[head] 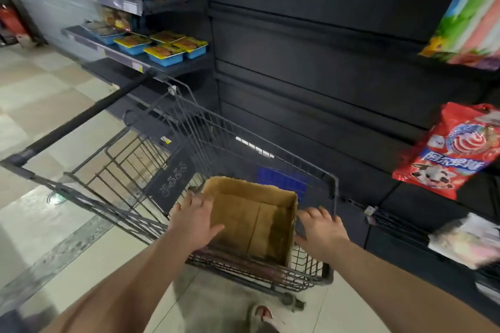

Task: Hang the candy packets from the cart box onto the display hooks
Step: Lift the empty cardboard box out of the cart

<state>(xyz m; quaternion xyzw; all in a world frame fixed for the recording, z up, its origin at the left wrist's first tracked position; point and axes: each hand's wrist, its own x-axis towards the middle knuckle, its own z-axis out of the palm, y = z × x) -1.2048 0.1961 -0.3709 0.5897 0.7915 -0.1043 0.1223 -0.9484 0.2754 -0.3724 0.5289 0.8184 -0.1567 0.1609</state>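
Head view, hands (193, 220) flanking box (243, 222) in cart (334, 192)

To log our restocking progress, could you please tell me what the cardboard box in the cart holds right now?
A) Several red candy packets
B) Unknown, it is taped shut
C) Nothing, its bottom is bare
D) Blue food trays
C: the cardboard box in the shopping cart stands open at the top, and only its bare brown bottom shows, with no packets inside.
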